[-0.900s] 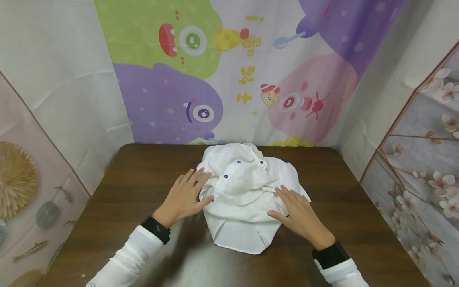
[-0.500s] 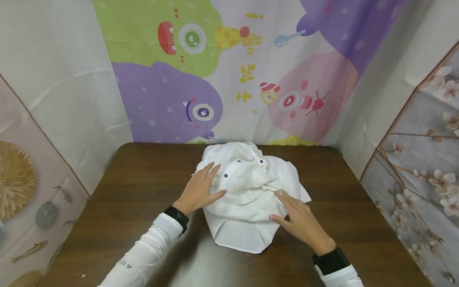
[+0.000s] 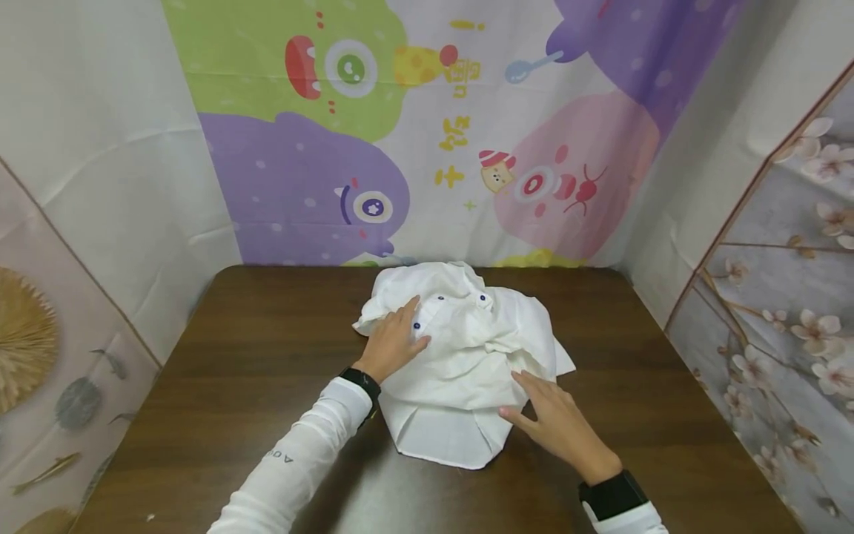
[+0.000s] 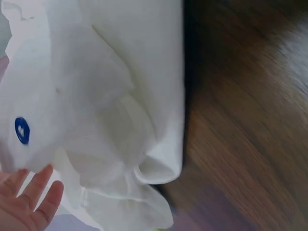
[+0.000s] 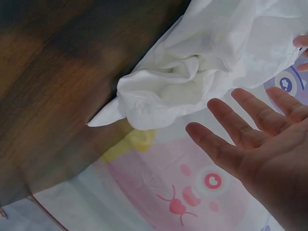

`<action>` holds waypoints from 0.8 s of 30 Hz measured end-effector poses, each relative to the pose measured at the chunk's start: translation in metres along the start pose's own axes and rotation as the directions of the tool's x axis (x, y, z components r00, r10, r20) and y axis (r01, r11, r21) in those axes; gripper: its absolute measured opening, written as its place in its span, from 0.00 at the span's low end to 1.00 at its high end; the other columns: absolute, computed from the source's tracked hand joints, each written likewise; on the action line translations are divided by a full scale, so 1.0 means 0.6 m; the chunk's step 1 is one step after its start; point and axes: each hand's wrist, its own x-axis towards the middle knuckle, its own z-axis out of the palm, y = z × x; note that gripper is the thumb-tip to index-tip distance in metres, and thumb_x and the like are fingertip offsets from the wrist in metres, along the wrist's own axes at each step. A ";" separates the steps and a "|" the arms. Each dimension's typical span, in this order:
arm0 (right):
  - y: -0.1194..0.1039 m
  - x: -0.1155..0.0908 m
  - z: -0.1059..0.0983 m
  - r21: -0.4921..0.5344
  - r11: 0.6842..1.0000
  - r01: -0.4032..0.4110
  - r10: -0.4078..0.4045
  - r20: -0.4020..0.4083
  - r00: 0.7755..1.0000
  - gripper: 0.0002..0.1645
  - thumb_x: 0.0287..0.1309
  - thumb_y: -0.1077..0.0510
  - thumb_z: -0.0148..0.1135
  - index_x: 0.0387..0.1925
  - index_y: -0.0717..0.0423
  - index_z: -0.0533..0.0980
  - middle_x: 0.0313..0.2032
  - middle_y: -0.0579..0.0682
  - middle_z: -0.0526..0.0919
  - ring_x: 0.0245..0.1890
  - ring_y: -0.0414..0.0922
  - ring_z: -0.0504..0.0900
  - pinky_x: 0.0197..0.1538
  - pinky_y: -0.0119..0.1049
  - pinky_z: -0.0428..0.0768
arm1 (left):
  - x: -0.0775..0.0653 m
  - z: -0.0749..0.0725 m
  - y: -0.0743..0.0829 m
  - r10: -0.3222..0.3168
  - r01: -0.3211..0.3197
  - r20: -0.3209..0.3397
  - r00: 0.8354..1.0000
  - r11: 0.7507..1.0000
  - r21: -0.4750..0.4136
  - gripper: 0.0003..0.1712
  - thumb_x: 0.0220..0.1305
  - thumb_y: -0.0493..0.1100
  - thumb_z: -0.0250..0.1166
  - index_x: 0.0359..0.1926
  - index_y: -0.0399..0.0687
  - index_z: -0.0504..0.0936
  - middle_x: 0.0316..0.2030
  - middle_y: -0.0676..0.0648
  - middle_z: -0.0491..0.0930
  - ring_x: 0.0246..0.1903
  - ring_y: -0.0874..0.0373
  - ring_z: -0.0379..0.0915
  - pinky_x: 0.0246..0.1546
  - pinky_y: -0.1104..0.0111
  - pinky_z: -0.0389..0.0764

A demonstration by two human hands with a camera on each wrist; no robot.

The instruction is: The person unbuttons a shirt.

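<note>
A crumpled white shirt [image 3: 460,356] with dark blue buttons lies bunched on the brown table. Over its left part is my left hand [image 3: 392,341], fingers extended beside a button; in the left wrist view its fingertips [image 4: 45,173] show near a blue button [image 4: 22,130]. My right hand [image 3: 557,415] is at the shirt's lower right side with fingers straight. The right wrist view shows that hand [image 5: 260,144] with fingers spread and nothing in them, apart from the cloth. Whether the left fingers touch the fabric I cannot tell.
The dark wooden table [image 3: 267,334] has rounded far corners. Behind it hangs a backdrop [image 3: 460,230] with cartoon monsters. Floral-printed panels [image 3: 800,334] stand along the right side, and pale panels [image 3: 113,148] line the left. A tiny white speck [image 3: 150,517] lies at the front left.
My left hand has moved right and farther in over the shirt, uncovering its left edge. The right hand has lowered slightly. The shirt keeps nearly the same shape.
</note>
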 end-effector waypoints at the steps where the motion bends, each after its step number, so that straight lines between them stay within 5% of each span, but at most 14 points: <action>1: 0.000 -0.001 0.001 0.004 1.000 -0.005 0.005 0.005 1.000 0.40 0.56 0.36 0.56 0.62 0.58 0.67 0.60 0.61 0.71 0.59 0.62 0.69 0.54 0.64 0.66 | 0.002 0.002 0.001 -0.012 0.012 -0.012 1.000 1.000 0.002 0.37 0.58 0.49 0.63 0.65 0.41 0.61 0.49 0.39 0.77 0.44 0.44 0.75 0.46 0.54 0.74; 7: 0.004 -0.004 0.004 0.020 1.000 -0.023 0.023 0.026 0.999 0.40 0.57 0.35 0.54 0.62 0.58 0.67 0.60 0.60 0.71 0.60 0.61 0.69 0.55 0.64 0.66 | 0.007 -0.002 0.012 -0.061 0.052 -0.098 0.993 0.995 -0.085 0.21 0.58 0.38 0.61 0.53 0.42 0.74 0.43 0.42 0.80 0.40 0.47 0.78 0.41 0.57 0.77; 16: 0.007 -0.007 0.002 0.033 0.998 -0.054 0.052 0.057 0.997 0.40 0.58 0.35 0.52 0.62 0.57 0.66 0.60 0.60 0.70 0.61 0.61 0.67 0.55 0.64 0.65 | -0.022 -0.038 0.027 -0.097 0.061 -0.150 0.984 0.972 -0.227 0.12 0.57 0.38 0.60 0.44 0.44 0.79 0.42 0.46 0.80 0.42 0.53 0.77 0.43 0.61 0.77; 24: 0.010 -0.008 0.004 0.036 0.999 -0.032 0.031 0.031 0.999 0.38 0.58 0.37 0.55 0.61 0.58 0.68 0.59 0.59 0.72 0.60 0.62 0.68 0.56 0.63 0.65 | -0.068 -0.060 0.040 0.017 -0.043 -0.191 0.981 0.990 -0.135 0.07 0.52 0.37 0.64 0.35 0.47 0.80 0.34 0.50 0.81 0.37 0.54 0.77 0.37 0.63 0.77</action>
